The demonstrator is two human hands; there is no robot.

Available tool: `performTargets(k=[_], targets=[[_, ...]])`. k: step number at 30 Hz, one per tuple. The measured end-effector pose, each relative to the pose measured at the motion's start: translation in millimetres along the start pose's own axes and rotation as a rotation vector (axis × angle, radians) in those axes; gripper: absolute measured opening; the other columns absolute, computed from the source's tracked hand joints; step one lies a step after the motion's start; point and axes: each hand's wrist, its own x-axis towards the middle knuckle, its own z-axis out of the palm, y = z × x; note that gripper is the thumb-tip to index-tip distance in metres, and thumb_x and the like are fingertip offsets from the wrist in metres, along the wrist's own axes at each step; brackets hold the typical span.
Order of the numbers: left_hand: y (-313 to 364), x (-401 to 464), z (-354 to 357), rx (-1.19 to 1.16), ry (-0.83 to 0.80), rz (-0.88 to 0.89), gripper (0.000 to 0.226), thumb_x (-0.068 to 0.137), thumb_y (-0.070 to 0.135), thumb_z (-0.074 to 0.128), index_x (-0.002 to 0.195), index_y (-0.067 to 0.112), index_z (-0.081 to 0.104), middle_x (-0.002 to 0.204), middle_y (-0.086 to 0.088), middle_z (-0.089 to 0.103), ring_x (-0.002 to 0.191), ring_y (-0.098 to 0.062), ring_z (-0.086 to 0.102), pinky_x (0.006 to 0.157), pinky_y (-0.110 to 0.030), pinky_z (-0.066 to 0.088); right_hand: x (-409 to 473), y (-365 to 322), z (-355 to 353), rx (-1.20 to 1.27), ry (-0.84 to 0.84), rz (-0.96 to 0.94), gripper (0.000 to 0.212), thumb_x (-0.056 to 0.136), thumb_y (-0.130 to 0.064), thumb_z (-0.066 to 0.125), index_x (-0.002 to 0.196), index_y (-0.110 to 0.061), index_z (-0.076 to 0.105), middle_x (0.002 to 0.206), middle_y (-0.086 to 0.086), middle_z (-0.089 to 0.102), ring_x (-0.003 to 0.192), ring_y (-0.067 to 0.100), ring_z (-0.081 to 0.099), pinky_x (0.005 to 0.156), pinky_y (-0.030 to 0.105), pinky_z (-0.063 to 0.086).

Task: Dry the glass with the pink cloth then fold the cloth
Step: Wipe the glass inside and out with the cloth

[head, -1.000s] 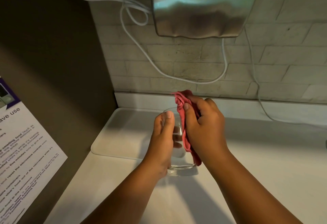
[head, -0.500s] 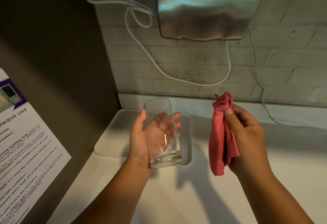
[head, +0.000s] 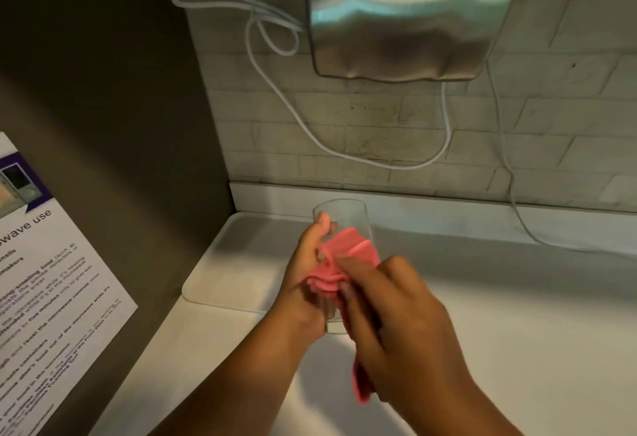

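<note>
The glass (head: 341, 222) is being held above the counter (head: 482, 297), left hand (head: 303, 277) fingers wrapping it, right hand (head: 396, 325) fingers pressing the pink cloth (head: 344, 256) against its side, drying underway; folding seemingly comes later.

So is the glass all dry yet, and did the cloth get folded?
Not yet. Nothing looks finished. The left hand holds the glass above the counter while the right hand presses the pink cloth against its side, so drying is underway. The cloth is bunched up, not folded; folding is left.
</note>
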Motion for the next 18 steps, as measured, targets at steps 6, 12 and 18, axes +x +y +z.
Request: performTargets(k=[6,12,18], targets=[[-8.8,-11.4,8.2,0.102,-0.028,0.043,0.041,0.102,0.041,0.053,0.086,0.020,0.083,0.083,-0.008,0.078,0.085,-0.022,0.075,0.075,-0.033,0.061,24.8,-2.1,3.2,-0.126,-0.020,0.102,0.037,0.093,-0.027,0.055,0.128,-0.018,0.065,0.098,0.002,0.060,0.066,0.022,0.059,0.051,0.036,0.054],[-7.0,-20.7,17.0,0.154,0.113,0.091,0.070,0.093,0.055,0.056,0.140,0.003,0.056,0.133,-0.035,0.065,0.119,-0.045,0.066,0.111,-0.068,0.041,53.3,12.7,8.2,-0.019,0.064,0.264,0.035,0.098,-0.031,0.052,0.131,-0.026,0.064,0.085,-0.008,0.049,0.067,0.001,0.049,0.058,0.008,0.039],[1.3,-4.8,10.8,0.169,0.204,0.208,0.062,0.096,0.050,0.061,0.134,0.003,0.055,0.121,-0.025,0.073,0.115,-0.044,0.067,0.111,-0.061,0.046,29.2,7.8,16.6,0.025,0.003,0.226,0.034,0.098,-0.025,0.055,0.131,-0.027,0.061,0.093,-0.011,0.051,0.071,0.000,0.050,0.060,0.007,0.038]])
